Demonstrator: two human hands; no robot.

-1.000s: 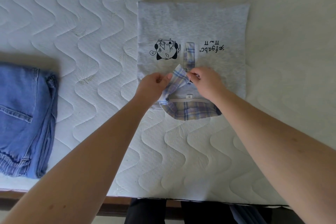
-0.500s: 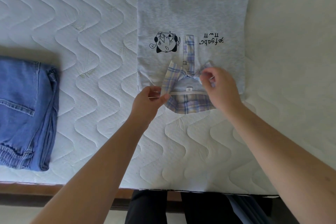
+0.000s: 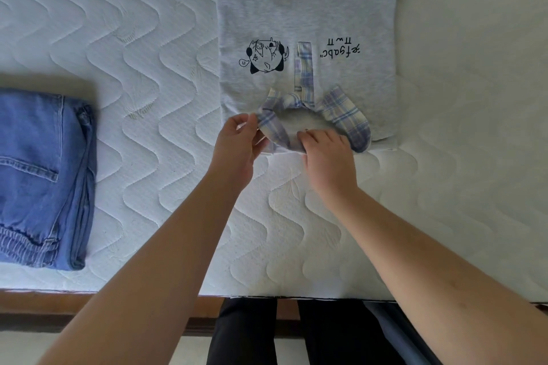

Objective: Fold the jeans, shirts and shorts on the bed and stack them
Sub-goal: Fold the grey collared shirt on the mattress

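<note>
Shirt (image 3: 308, 18) lengthwise away, collar (image 3: 344, 112) nearest.

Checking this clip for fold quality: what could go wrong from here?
The left hand and right hand are both working the plaid collar at the near edge of the grey shirt. Tugging it could wrinkle or shift the folded shirt. The collar may end up uneven and make a lumpy stack.

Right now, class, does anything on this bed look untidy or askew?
Only the plaid collar of the grey shirt: it stands open and uneven while the left hand and right hand handle it. The folded jeans lie neat.
</note>
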